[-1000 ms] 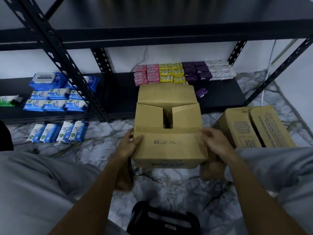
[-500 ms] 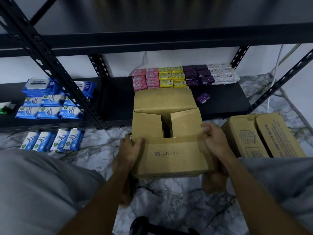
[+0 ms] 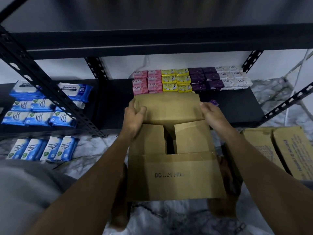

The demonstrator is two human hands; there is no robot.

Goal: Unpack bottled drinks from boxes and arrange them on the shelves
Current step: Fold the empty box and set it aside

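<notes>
On floor [image 3: 94, 150], box [image 3: 177, 177], left hand [image 3: 134, 116], right hand [image 3: 214, 116] gripping far flap [image 3: 167, 107]

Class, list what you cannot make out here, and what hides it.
Head view:
- Inside the open brown cardboard box: inner flaps cover all but a dark slit.
- Its front's black print: blurred.
- The small purple packet: partly behind the right hand.
- The second brown cardboard box: cut off by the right edge.

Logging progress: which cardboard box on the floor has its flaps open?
The centre box, whose far flap the left hand and right hand grip; the box at the right edge shows no raised flaps.
</notes>
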